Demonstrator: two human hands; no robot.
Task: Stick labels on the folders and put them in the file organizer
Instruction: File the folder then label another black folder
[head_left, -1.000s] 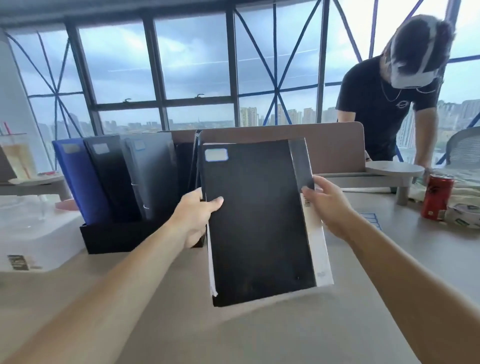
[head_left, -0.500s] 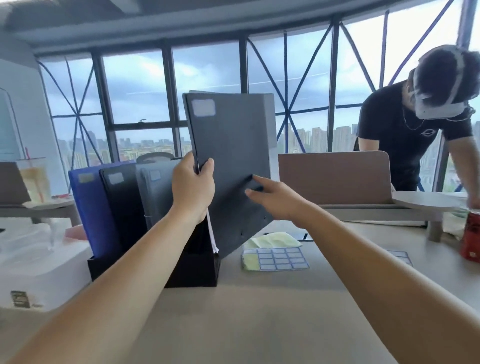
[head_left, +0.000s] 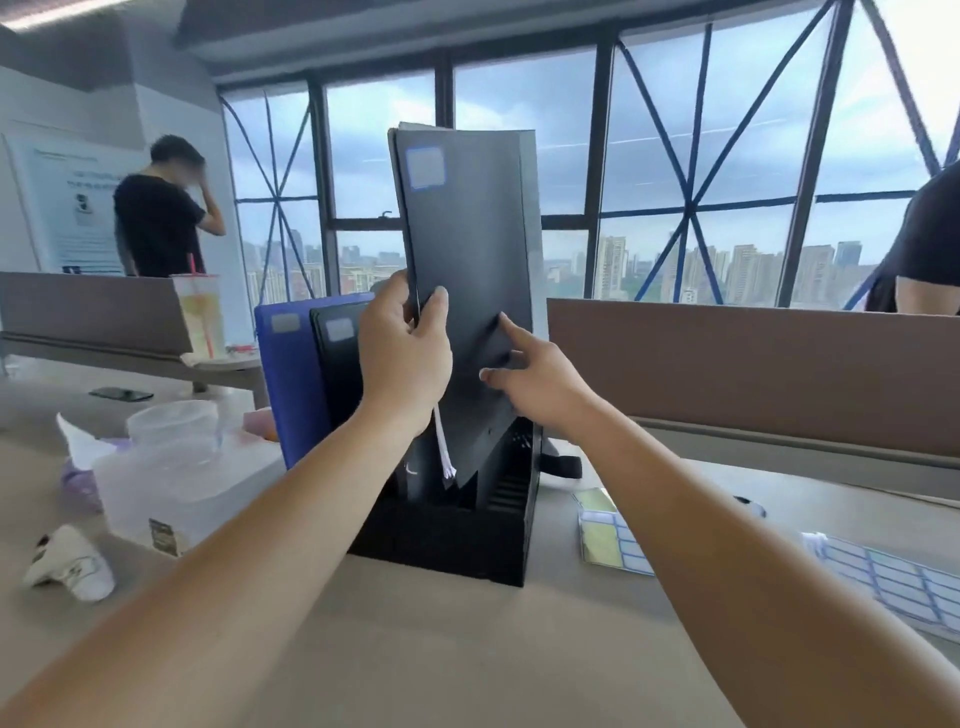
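Black folder stands upright, L hand fingers pinching its edge, R hand fingers spread on it, organizer just below fingers.

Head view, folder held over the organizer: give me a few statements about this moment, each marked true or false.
1. The left hand grips the held folder by its edge. True.
2. The held folder has no label. False: a label sits at its top corner.
3. The right hand touches the cover with straight fingers. True.
4. The organizer is empty. False: a blue folder and a black folder stand in it.
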